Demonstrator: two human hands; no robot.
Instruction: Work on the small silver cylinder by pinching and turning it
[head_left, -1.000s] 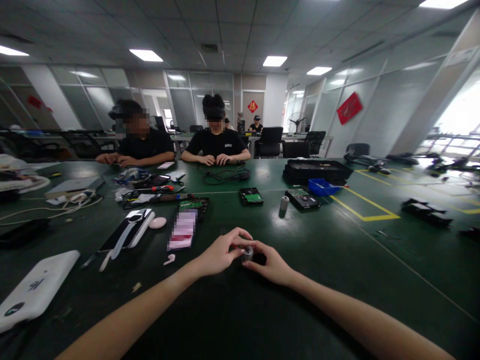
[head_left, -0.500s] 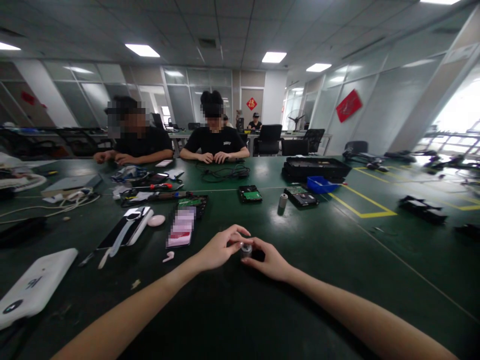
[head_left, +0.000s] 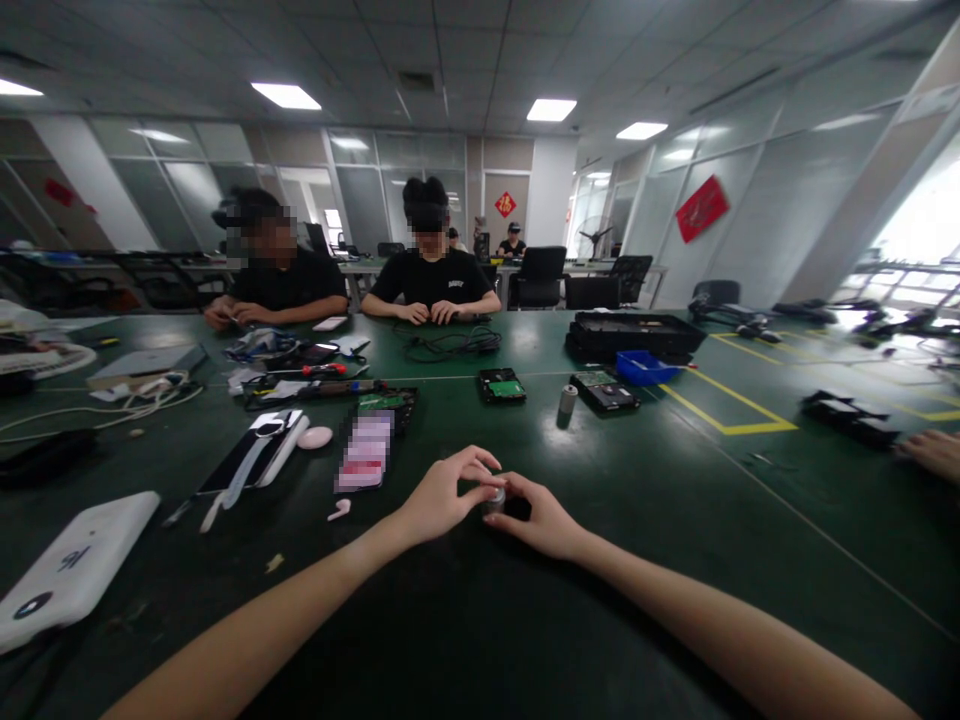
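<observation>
Pinching metal cylinder (head_left: 495, 503): right hand (head_left: 547, 520), curved; left hand (head_left: 441, 498) arched at top, grip unclear

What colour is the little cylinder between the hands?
The cylinder is grey, best seen in the head view.

Red diamond sign (head_left: 505, 205): a golden character, seemingly 福, is borne on the door (head_left: 517, 182).
Black T-shirt (head_left: 429, 283): white lettering is printed on the chest; it cannot be read.
White device (head_left: 82, 565): a dark mark is printed on top, too blurred to be deciphered.
</observation>
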